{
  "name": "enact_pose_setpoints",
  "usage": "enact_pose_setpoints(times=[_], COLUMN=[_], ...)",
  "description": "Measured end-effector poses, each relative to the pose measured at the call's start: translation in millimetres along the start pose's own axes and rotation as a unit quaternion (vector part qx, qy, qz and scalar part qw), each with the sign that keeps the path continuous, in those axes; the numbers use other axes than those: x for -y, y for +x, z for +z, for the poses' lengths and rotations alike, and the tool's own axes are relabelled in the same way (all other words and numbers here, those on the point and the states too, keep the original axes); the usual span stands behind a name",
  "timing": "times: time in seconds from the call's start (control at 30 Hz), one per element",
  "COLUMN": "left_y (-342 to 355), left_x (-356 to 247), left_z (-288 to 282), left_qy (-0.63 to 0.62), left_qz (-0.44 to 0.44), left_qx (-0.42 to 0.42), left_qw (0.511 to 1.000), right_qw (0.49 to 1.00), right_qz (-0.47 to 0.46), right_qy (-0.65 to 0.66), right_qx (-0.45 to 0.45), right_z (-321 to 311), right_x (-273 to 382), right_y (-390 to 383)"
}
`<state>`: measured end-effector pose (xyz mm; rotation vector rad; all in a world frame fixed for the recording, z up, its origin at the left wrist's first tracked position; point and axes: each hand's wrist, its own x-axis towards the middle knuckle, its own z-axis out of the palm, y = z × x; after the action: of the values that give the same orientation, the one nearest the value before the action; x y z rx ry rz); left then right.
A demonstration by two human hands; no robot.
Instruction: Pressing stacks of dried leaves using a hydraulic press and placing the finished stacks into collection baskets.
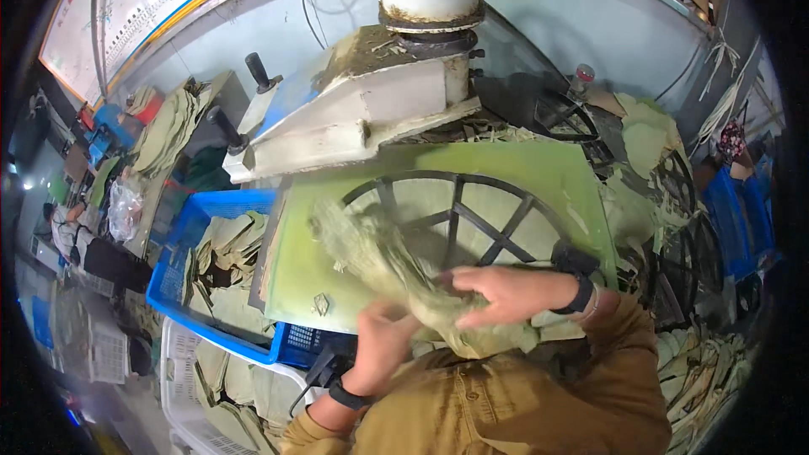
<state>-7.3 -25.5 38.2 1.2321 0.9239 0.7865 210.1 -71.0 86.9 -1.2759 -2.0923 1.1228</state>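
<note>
The workshop was crowded with heaps of dried leaves around a heavy white press (396, 93), beneath which lay a green worktop (506, 173) bearing a black spoked wheel-shaped form (459, 215). At the worktop's near edge the person held a bundle of pale green, papery leaves (396, 265), its long axis slanting from upper left down to lower right. The right hand (497, 293) lay flat over the bundle's lower end, fingers spread; the left hand (383, 345) clutched it from beneath, the closer grip. A blue crate (181, 265) of limp leaves stood off the left edge.
</note>
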Motion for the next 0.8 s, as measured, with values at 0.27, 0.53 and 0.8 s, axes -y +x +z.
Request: enact_pose_setpoints(times=[0.27,0.53,0.8], left_y=[-17.9,19.2,28.9], left_x=[-35.3,22.6,17.6], left_z=[83.9,64.6,71.5], left_qy=[-0.007,0.043,0.237], left_qz=[0.142,0.104,0.210], left_qx=[0.245,0.136,0.129], left_qw=[0.959,0.984,0.940], right_qw=[0.927,0.602,0.166], right_qz=[0.139,0.341,0.712], right_qy=[-0.157,-0.224,-0.357], right_qx=[-0.312,-0.686,-0.582], right_z=[18.1,-24.3,72.4], right_x=[32.0,147.9,237.1], right_y=[-157.5,-430.7,-732.4])
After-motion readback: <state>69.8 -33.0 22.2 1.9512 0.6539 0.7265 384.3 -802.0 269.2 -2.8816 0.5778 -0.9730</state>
